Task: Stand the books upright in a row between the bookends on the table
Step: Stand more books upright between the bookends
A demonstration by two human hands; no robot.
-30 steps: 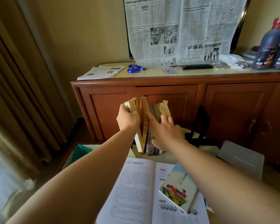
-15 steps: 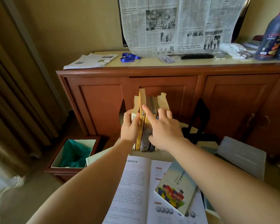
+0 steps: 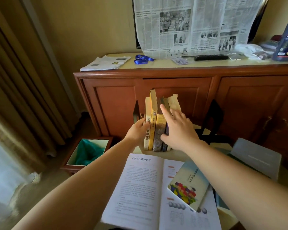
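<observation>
Left hand (image 3: 137,130) presses flat against the left side of the upright books (image 3: 156,123) at frame centre; right hand (image 3: 178,130), fingers spread, rests on their spines. Black bookends (image 3: 136,112) (image 3: 213,117) flank them. An open book (image 3: 150,190) lies lower centre.

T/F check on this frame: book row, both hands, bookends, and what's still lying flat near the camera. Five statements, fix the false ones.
1. The standing books are upright in a row. True.
2. The right hand lies spread against the spines. True.
3. The left hand is lifting the colourful-cover book. False: that book lies flat on the open book; the left hand is at the row's left end.
4. The right bookend presses against the row. False: a gap separates them.
5. The left bookend stands just left of the row. True.
</observation>
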